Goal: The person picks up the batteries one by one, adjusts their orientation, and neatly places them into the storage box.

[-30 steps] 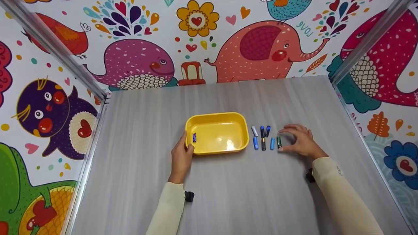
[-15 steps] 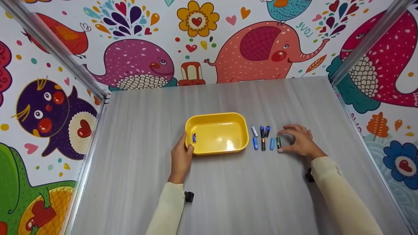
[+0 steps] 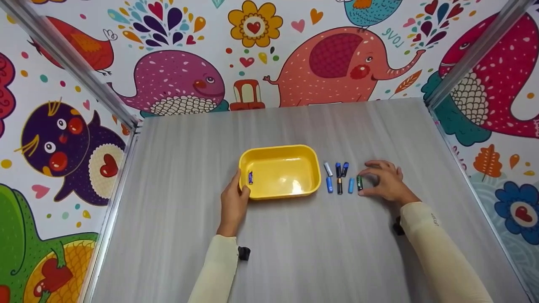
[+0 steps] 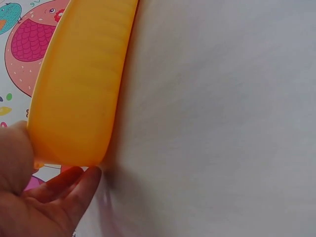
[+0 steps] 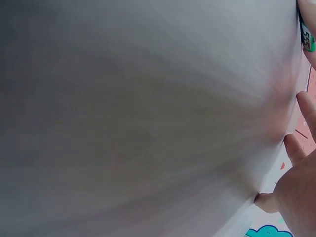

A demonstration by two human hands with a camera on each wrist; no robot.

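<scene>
A yellow plastic tray [image 3: 280,196] stands on the table, with one small purple battery [image 3: 250,177] lying at its left end. My left hand [image 3: 233,207] grips the tray's near left corner, thumb at the rim and fingers against the outer wall, as the left wrist view shows the tray's side [image 4: 81,94]. To the right of the tray, my right hand [image 3: 385,182] pinches a green and black battery [image 3: 359,183] end to end between thumb and index finger. Its other fingers touch the table. In the right wrist view only part of the green battery [image 5: 307,38] shows.
Several batteries lie in two rows between tray and right hand, among them a silver one [image 3: 328,169], a black and copper one [image 3: 340,186] and a light blue one [image 3: 351,185]. Printed walls edge the grey table [image 3: 294,252] at the back and sides.
My right thumb and index finger have closed slightly onto the ends of the green battery. The left hand, tray and other batteries stay where they were.
</scene>
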